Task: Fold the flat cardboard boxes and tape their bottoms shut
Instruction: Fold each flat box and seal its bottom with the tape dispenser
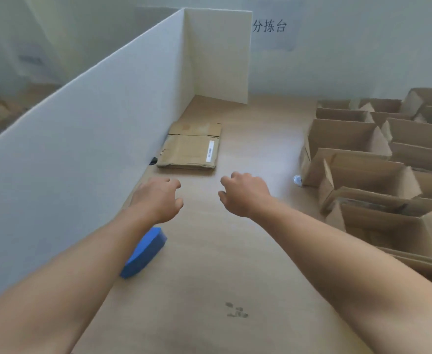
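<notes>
Flat cardboard boxes (190,152) lie stacked on the worktop (209,264) against the white partition (82,149), just ahead of the left hand (156,200) and right hand (243,194), each grip loosely curled and holding nothing, apparently poised to take the top one, with opened boxes (363,180) parked aside at the right.

Blue block (146,251) partly behind the left forearm (82,264), open boxes (363,172) partly beyond the right edge.

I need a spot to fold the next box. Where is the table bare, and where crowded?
Bare: the table strip between the flat cardboard stack and the opened boxes, and the near stretch right of the blue block. Crowded: the right side, packed with opened boxes.
</notes>
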`<control>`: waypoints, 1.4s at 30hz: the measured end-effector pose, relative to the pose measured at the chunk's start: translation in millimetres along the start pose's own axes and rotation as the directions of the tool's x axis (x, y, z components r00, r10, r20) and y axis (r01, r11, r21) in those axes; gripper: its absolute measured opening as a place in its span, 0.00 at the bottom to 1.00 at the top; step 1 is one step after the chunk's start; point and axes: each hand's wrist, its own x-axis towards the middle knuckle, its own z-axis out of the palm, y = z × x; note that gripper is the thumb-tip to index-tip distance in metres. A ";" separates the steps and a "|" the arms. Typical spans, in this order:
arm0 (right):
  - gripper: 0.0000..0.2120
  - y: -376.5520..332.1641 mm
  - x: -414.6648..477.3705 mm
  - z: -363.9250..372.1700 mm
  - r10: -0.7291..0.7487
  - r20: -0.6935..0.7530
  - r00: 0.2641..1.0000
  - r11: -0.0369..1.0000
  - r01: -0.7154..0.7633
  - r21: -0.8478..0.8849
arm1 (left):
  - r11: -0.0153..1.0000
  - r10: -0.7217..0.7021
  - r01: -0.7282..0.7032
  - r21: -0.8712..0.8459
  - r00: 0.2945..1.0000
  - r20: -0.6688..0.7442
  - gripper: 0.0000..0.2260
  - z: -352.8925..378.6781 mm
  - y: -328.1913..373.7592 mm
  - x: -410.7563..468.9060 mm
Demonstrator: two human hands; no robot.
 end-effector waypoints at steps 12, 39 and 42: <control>0.18 15.0 146.5 66.6 0.332 0.158 0.930 0.927 -0.352 0.126 | 0.977 0.211 -0.210 -0.030 0.976 0.051 0.19 85.0 -46.8 226.9; 0.22 16.1 83.9 61.2 0.548 0.154 0.822 0.364 -0.400 0.841 | 0.782 0.059 -0.384 -0.491 0.830 -0.554 0.10 11.9 -51.8 176.0; 0.25 25.6 50.6 49.8 0.584 0.149 0.798 0.222 -0.334 0.916 | 0.635 -0.106 -0.332 -0.698 0.857 -0.504 0.07 -10.3 -43.5 118.0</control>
